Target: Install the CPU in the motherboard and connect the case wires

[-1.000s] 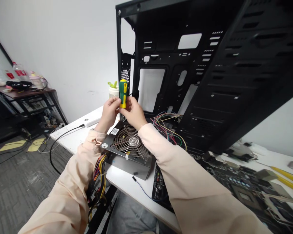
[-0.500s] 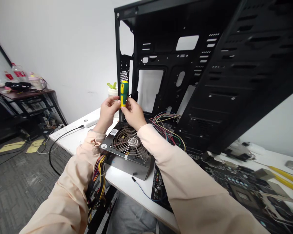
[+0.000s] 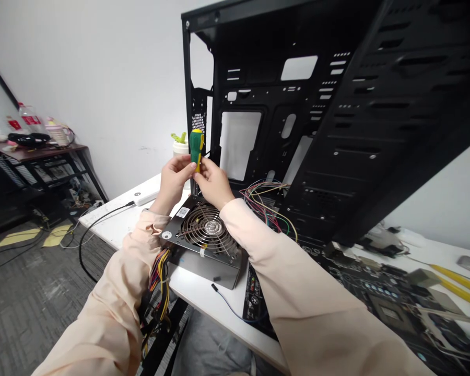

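A green and yellow screwdriver (image 3: 196, 146) stands upright, handle up, with its shaft pointing down by the far edge of a power supply (image 3: 203, 266). My left hand (image 3: 175, 178) pinches the handle's lower end from the left. From the right, my right hand (image 3: 214, 183) closes its fingers on that same part. The screwdriver's tip is hard to make out behind the hands. The power supply lies with its fan grille (image 3: 209, 230) facing up, and a bundle of cables (image 3: 160, 274) hangs from its near left side.
A black computer case (image 3: 258, 99) stands open behind my hands, with thin coloured wires (image 3: 264, 206) at its foot. Circuit boards (image 3: 379, 297) lie at the right. A white cup (image 3: 180, 148) and a white plugged-in device (image 3: 145, 198) are on the white table (image 3: 121, 216).
The screwdriver handle has turned about its own length, showing more green and less yellow, and leans slightly left. Both hands stay in nearly the same place.
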`<state>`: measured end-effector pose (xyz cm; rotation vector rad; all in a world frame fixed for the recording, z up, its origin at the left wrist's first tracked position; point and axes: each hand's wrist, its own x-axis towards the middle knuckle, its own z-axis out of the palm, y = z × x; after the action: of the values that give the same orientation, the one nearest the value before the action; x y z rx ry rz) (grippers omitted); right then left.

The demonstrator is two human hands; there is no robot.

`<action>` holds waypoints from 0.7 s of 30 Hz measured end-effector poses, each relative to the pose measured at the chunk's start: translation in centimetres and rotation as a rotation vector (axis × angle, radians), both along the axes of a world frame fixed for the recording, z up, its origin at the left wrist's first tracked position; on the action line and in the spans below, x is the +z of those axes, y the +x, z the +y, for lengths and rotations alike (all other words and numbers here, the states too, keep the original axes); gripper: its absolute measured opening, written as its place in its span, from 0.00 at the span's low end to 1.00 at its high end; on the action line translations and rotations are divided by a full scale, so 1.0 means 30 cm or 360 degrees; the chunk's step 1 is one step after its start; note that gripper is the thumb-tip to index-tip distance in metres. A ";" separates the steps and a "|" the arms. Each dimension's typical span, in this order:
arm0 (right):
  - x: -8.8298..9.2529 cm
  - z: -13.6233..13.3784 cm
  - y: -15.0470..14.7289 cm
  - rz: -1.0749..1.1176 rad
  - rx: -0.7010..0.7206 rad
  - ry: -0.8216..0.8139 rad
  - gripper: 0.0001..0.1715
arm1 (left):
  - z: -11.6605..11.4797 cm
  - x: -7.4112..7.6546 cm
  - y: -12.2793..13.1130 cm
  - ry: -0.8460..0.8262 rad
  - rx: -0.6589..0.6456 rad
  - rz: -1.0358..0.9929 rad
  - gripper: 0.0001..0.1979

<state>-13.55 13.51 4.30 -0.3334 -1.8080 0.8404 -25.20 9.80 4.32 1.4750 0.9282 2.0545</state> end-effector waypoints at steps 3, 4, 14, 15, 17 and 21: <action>-0.006 0.008 -0.003 0.0019 0.0010 0.0026 0.18 | 0.006 -0.004 -0.003 0.0015 0.0020 -0.0001 0.14; -0.009 0.011 -0.005 0.0025 0.0008 0.0038 0.19 | 0.007 -0.006 -0.004 0.0018 0.0023 -0.0002 0.15; -0.020 0.028 -0.013 0.0065 0.0038 0.0034 0.20 | 0.012 -0.008 -0.006 0.0042 0.0032 -0.0007 0.15; -0.020 0.027 -0.013 0.0066 0.0039 0.0028 0.20 | 0.011 -0.007 -0.005 0.0045 0.0031 -0.0010 0.15; -0.020 0.027 -0.013 0.0071 0.0044 0.0022 0.20 | 0.010 -0.006 -0.004 0.0050 0.0027 -0.0014 0.15; -0.023 0.030 -0.016 0.0083 0.0059 0.0037 0.20 | 0.005 -0.003 0.001 0.0054 0.0018 -0.0004 0.14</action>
<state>-14.04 14.39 3.61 -0.2617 -1.7786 0.8458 -25.18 9.96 4.24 1.4876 0.9066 2.0897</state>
